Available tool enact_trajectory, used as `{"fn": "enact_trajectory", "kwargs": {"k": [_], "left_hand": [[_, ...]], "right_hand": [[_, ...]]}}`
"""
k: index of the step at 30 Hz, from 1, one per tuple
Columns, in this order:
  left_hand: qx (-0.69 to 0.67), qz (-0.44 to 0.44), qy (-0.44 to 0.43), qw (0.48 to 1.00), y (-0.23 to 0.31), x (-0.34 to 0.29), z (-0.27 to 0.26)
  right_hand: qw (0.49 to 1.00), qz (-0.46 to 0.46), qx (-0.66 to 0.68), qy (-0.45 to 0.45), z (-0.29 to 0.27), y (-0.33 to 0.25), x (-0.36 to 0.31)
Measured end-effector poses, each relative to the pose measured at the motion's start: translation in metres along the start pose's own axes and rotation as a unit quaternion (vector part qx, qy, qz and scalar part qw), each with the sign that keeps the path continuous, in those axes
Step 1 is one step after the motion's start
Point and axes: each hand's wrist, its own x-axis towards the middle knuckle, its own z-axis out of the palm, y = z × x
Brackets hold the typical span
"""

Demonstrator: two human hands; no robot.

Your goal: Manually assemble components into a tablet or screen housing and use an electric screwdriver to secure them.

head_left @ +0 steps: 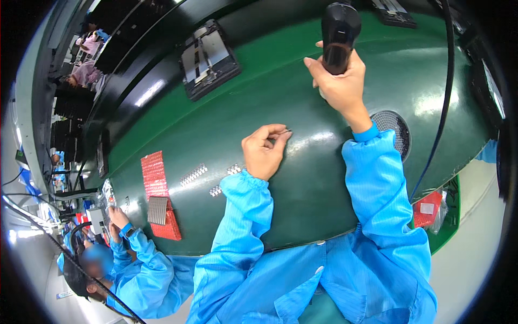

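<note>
My right hand [345, 86] is wrapped round a glossy black handheld device [341, 32] with a wide rounded top, held over the far side of the green work surface [307, 183]. What kind of device it is, I cannot make out. Nearer to me, my left hand [264, 151] pinches a small dark piece [288, 130] between thumb and forefinger, low over the surface. Left of that hand lie short rows of small silvery parts [194, 174]. Beside my right forearm sits a round dish [389, 132] with dark contents, partly hidden by the sleeve.
A black tray fixture [209, 60] stands at the far left, another [396, 12] at the far right. Red bubble wrap [155, 173] carries a grey ribbed block [158, 210]. A black cable [447, 97] hangs at right, above a green bin [450, 221]. A co-worker [143, 281] works at left.
</note>
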Motion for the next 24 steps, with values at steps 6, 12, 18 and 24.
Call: {"fn": "enact_trajectory", "kwargs": {"k": [6,12,18,24], "left_hand": [[-0.040,0.031,-0.020,0.999,0.002,0.002,-0.002],[-0.052,0.001,-0.018,0.998,0.005,-0.003,0.001],[-0.045,-0.007,-0.003,0.999,-0.003,-0.003,0.002],[-0.070,-0.002,0.022,0.997,-0.005,0.000,0.006]], "right_hand": [[0.993,0.024,0.096,-0.058,-0.007,-0.013,0.000],[0.984,0.033,0.165,-0.064,-0.014,-0.010,-0.002],[0.986,0.048,0.128,-0.094,-0.023,-0.024,-0.003],[0.990,0.037,0.134,-0.030,-0.079,-0.056,-0.001]]}}
